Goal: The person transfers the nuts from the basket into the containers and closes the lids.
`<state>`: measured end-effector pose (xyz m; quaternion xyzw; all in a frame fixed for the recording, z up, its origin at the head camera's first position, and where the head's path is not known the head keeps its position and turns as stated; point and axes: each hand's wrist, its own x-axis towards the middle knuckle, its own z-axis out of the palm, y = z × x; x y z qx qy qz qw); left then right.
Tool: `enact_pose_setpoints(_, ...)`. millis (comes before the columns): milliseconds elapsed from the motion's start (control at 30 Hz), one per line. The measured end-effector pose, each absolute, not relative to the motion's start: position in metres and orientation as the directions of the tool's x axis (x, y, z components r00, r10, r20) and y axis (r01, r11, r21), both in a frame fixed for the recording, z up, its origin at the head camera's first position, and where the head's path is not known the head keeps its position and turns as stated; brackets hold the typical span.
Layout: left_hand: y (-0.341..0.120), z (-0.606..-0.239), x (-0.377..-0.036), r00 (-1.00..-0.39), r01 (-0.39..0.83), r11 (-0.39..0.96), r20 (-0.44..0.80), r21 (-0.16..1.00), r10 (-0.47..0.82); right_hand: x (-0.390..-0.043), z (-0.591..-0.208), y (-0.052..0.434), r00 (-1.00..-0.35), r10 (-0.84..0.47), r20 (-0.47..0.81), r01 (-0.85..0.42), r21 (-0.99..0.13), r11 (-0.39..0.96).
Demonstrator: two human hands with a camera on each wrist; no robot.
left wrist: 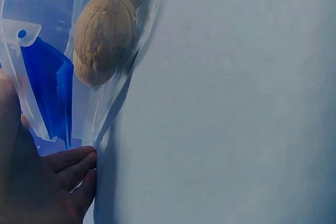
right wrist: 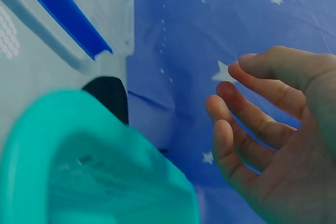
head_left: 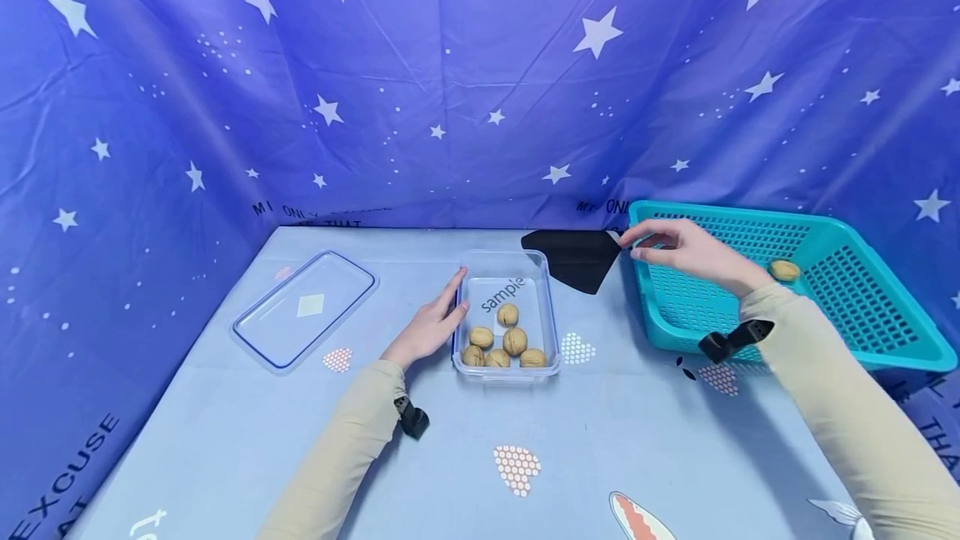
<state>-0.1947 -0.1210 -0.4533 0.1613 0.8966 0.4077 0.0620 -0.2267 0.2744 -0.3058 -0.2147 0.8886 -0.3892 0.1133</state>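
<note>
In the head view, a clear plastic food container (head_left: 556,315) with a "sample" marking stands mid-table, several walnuts (head_left: 514,341) gathered toward its near end. My left hand (head_left: 429,325) rests along the container's left wall with fingers extended. The left wrist view shows its fingertips by the blue latch (left wrist: 50,87), beside a walnut (left wrist: 105,38) seen through the wall. Over the left rim of a teal basket (head_left: 750,352), my right hand (head_left: 686,250) is raised with loosely bent fingers. Its fingers (right wrist: 257,116) hold nothing in the right wrist view. One walnut (head_left: 785,271) lies inside the basket.
A clear lid (head_left: 277,340) with a blue seal and a pale square label lies at the table's left. Between container and basket is a flat black piece (head_left: 576,259) at the back edge. Starry blue curtains (head_left: 442,82) enclose the back and sides.
</note>
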Motion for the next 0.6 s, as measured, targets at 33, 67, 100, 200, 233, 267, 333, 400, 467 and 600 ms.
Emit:
enact_pose_setpoints(33,-0.121,-0.453,-0.195,-0.940,0.239,0.614,0.021,0.752,0.340,-0.227,-0.304,0.278,-0.886,-0.462,-0.028,-0.293,-0.740,0.605)
enact_pose_setpoints(67,-0.120,-0.453,-0.195,-0.940,0.239,0.614,0.022,0.752,0.340,-0.227,-0.303,0.281,-0.890,-0.455,-0.021,-0.293,-0.739,0.607)
enact_pose_setpoints(100,-0.120,-0.454,-0.195,-0.940,0.239,0.614,0.022,0.752,0.339,-0.226,-0.302,0.285,-0.894,-0.449,-0.013,-0.294,-0.737,0.608)
enact_pose_setpoints(200,-0.120,-0.454,-0.195,-0.941,0.238,0.615,0.022,0.751,0.338,-0.228,-0.298,0.295,-0.907,-0.422,-0.004,-0.282,-0.738,0.613)
enact_pose_setpoints(233,-0.120,-0.454,-0.195,-0.941,0.239,0.615,0.022,0.752,0.339,-0.229,-0.298,0.298,-0.912,-0.409,-0.004,-0.273,-0.739,0.616)
enact_pose_setpoints(267,-0.120,-0.455,-0.195,-0.940,0.240,0.615,0.023,0.751,0.340,-0.229,-0.297,0.302,-0.916,-0.401,-0.003,-0.271,-0.733,0.623)
enact_pose_setpoints(333,-0.120,-0.455,-0.195,-0.940,0.241,0.612,0.024,0.754,0.341,-0.230,-0.295,0.309,-0.922,-0.386,-0.002,-0.265,-0.725,0.636)
enact_pose_setpoints(400,-0.121,-0.455,-0.195,-0.940,0.241,0.610,0.024,0.755,0.341,-0.231,-0.293,0.315,-0.927,-0.376,0.001,-0.265,-0.711,0.651)
enact_pose_setpoints(467,-0.121,-0.455,-0.195,-0.940,0.238,0.611,0.021,0.755,0.340,-0.232,-0.291,0.321,-0.931,-0.365,-0.004,-0.258,-0.701,0.664)
enact_pose_setpoints(600,-0.121,-0.455,-0.195,-0.941,0.236,0.615,0.018,0.752,0.339,-0.233,-0.287,0.332,-0.939,-0.343,-0.022,-0.235,-0.687,0.688)
